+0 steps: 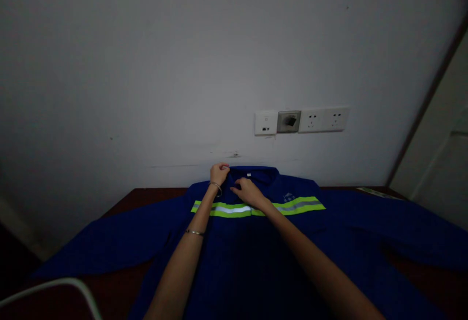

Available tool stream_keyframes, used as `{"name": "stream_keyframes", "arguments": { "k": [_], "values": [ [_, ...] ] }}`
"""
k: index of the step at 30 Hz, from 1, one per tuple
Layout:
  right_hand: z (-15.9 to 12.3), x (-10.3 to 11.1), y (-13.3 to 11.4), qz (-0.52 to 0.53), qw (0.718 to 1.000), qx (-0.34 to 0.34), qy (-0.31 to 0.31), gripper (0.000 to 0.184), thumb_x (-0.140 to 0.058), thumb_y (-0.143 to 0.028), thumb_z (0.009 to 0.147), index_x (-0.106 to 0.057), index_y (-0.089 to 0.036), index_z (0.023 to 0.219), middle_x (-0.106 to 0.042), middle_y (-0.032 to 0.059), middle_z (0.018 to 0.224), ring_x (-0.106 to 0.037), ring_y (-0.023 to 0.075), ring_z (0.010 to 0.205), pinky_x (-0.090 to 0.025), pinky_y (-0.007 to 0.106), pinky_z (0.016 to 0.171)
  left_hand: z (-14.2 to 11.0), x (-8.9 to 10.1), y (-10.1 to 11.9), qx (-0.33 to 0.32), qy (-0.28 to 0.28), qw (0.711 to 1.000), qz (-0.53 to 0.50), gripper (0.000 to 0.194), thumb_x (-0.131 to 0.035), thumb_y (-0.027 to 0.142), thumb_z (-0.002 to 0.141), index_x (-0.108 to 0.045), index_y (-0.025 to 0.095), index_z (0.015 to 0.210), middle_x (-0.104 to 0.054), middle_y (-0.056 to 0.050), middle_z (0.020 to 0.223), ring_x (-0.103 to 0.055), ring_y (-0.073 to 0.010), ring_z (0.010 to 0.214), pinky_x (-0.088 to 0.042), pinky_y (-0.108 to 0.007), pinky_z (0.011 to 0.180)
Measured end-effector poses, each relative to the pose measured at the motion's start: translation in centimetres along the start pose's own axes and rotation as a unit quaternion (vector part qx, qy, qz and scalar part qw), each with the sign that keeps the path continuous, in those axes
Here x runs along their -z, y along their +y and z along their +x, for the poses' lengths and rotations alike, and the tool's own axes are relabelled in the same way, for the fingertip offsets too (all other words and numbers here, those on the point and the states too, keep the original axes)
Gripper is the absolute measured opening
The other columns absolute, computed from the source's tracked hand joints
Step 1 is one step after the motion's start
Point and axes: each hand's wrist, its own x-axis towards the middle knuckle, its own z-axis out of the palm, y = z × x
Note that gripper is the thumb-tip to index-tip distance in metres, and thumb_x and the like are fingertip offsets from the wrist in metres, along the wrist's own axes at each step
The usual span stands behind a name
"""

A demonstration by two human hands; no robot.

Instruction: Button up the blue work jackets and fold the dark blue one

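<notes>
- Blue cloth of a jacket (248, 247) beneath both hands, its collar (273, 179) right at the fingers.
- Left hand (219, 173): closed in a pinch on the collar's left edge, thumb and fingertips together.
- Right hand (249, 193): bent over the collar's front opening, just beside the left hand, thumb and forefinger slightly apart; cannot tell whether any cloth is caught between.
- Bracelet (219, 191) around the left wrist; thin bangle (195, 232) farther up the same forearm.
- Small white label (249, 174) inside the back of the collar, just beyond the right hand.
- Yellow-green band (302, 205) with a silver middle across the chest, partly covered by both forearms, brightest between them.
- Pale emblem (288, 197) above the band, to the right of the right hand.
- Jacket spread front side up, collar toward the wall, left sleeve (117, 234) and right sleeve (387, 217) stretched out to either side.
- Dark red table (141, 197) under it all, back edge against the wall (146, 66).
- Flat strip (378, 193) at the table's back right, near the right sleeve.
- White curved tube (75, 282) at lower left.
- Row of sockets (323, 120) on the wall above the collar, to its right.
</notes>
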Motion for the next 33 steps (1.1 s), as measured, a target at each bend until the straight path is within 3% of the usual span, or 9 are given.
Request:
{"name": "stream_keyframes", "arguments": {
  "k": [4, 9, 12, 17, 19, 23, 25, 30, 33],
  "values": [
    [0.6, 4.1, 2.3, 0.029, 0.999, -0.003, 0.018, 0.026, -0.048, -0.033, 0.08, -0.068, -0.017, 0.088, -0.068, 0.0057, 0.085, -0.061, 0.0167, 0.08, -0.041, 0.022, 0.069, -0.2, -0.2, 0.2, 0.003, 0.008, 1.0, 0.014, 0.031, -0.06, 0.012, 0.064, -0.065, 0.01, 0.094, -0.053, 0.004, 0.051, -0.048, -0.0075, 0.046, -0.039, -0.018, 0.05],
    [0.6, 7.9, 7.3, -0.049, 0.978, -0.127, 0.155, 0.026, -0.046, -0.024, 0.08, -0.064, -0.014, 0.096, -0.067, 0.0086, 0.091, -0.059, 0.017, 0.087, -0.04, 0.023, 0.075, -1.0, -0.6, 1.5, -0.075, 0.045, 0.994, 0.062, 0.025, -0.059, 0.011, 0.063, -0.066, 0.012, 0.088, -0.055, 0.003, 0.056, -0.051, -0.0089, 0.054, -0.041, -0.019, 0.058],
    [0.1, 7.5, 9.5, -0.101, 0.964, -0.18, 0.168, 0.031, -0.046, -0.03, 0.081, -0.059, -0.012, 0.104, -0.063, 0.0126, 0.099, -0.057, 0.0195, 0.095, -0.039, 0.026, 0.08, -2.0, -1.4, 2.1, -0.13, 0.021, 0.985, 0.111, 0.019, -0.057, 0.016, 0.068, -0.067, 0.014, 0.084, -0.059, 0.001, 0.06, -0.053, -0.0106, 0.058, -0.041, -0.02, 0.061],
    [-0.3, 5.6, 11.2, -0.141, 0.956, -0.225, 0.126, 0.039, -0.046, -0.037, 0.083, -0.054, -0.011, 0.11, -0.059, 0.0168, 0.105, -0.055, 0.022, 0.1, -0.039, 0.027, 0.08, -4.7, -4.3, 2.7, -0.196, -0.165, 0.949, 0.184, 0.023, -0.055, 0.033, 0.075, -0.069, 0.016, 0.082, -0.067, -0.005, 0.075, -0.059, -0.0149, 0.068, -0.042, -0.022, 0.061],
    [-0.2, 5.2, 11.3, -0.148, 0.953, -0.243, 0.102, 0.037, -0.044, -0.035, 0.084, -0.055, -0.011, 0.109, -0.06, 0.0169, 0.103, -0.055, 0.0218, 0.1, -0.04, 0.027, 0.079, -6.0, -5.7, 2.8, -0.205, -0.209, 0.933, 0.209, 0.026, -0.052, 0.037, 0.078, -0.069, 0.017, 0.081, -0.068, -0.007, 0.078, -0.061, -0.0165, 0.071, -0.042, -0.023, 0.063],
    [-0.1, 5.5, 11.0, -0.157, 0.952, -0.249, 0.088, 0.032, -0.042, -0.029, 0.084, -0.06, -0.011, 0.101, -0.063, 0.0159, 0.098, -0.058, 0.0215, 0.096, -0.041, 0.026, 0.076, -8.0, -8.1, 2.7, -0.195, -0.216, 0.916, 0.277, 0.033, -0.051, 0.045, 0.077, -0.069, 0.018, 0.079, -0.068, -0.01, 0.08, -0.062, -0.0211, 0.079, -0.043, -0.027, 0.072],
    [-0.1, 5.8, 10.7, -0.159, 0.952, -0.244, 0.09, 0.031, -0.04, -0.028, 0.084, -0.062, -0.011, 0.098, -0.064, 0.0156, 0.096, -0.059, 0.0218, 0.093, -0.041, 0.026, 0.075, -8.2, -8.6, 2.5, -0.197, -0.204, 0.913, 0.294, 0.028, -0.055, 0.041, 0.076, -0.069, 0.018, 0.083, -0.068, -0.011, 0.085, -0.061, -0.0224, 0.085, -0.043, -0.029, 0.077],
    [-0.2, 6.4, 10.0, -0.151, 0.946, -0.266, 0.113, 0.034, -0.035, -0.03, 0.086, -0.063, -0.013, 0.097, -0.064, 0.0159, 0.097, -0.06, 0.0238, 0.092, -0.042, 0.029, 0.073, -7.2, -8.2, 2.0, -0.176, -0.236, 0.929, 0.223, 0.02, -0.056, 0.017, 0.072, -0.067, 0.016, 0.089, -0.068, -0.006, 0.084, -0.061, -0.0159, 0.076, -0.044, -0.022, 0.068],
    [-0.3, 6.7, 9.9, -0.143, 0.943, -0.269, 0.131, 0.037, -0.031, -0.031, 0.088, -0.063, -0.014, 0.098, -0.064, 0.0169, 0.098, -0.059, 0.0242, 0.094, -0.042, 0.03, 0.075, -6.5, -7.1, 2.2, -0.204, -0.289, 0.917, 0.183, 0.021, -0.059, 0.014, 0.068, -0.066, 0.013, 0.088, -0.068, -0.004, 0.077, -0.059, -0.0123, 0.066, -0.042, -0.019, 0.06]
  ]
}}
